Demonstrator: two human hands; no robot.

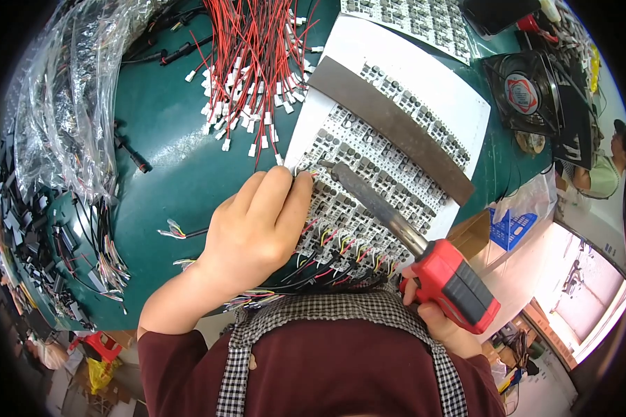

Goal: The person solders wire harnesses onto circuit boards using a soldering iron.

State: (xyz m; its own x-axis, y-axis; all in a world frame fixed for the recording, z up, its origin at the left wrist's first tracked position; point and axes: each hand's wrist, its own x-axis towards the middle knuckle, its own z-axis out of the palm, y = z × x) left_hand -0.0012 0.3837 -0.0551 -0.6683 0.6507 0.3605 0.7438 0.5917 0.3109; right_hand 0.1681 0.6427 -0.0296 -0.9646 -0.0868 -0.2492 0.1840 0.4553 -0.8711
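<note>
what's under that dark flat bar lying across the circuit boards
Parts of the circuit boards show along both long edges of the dark flat bar, with a white sheet beneath them. Whatever lies directly under the bar is covered.

Red-black soldering iron (416,242) slanted, tip over white circuit boards (377,167)

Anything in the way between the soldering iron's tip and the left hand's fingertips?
Nothing visible. The soldering iron, held in the right hand, slants over the circuit boards, its tip close to the fingertips of the left hand. The dark bar lies across the boards farther off, outside that gap.
</note>
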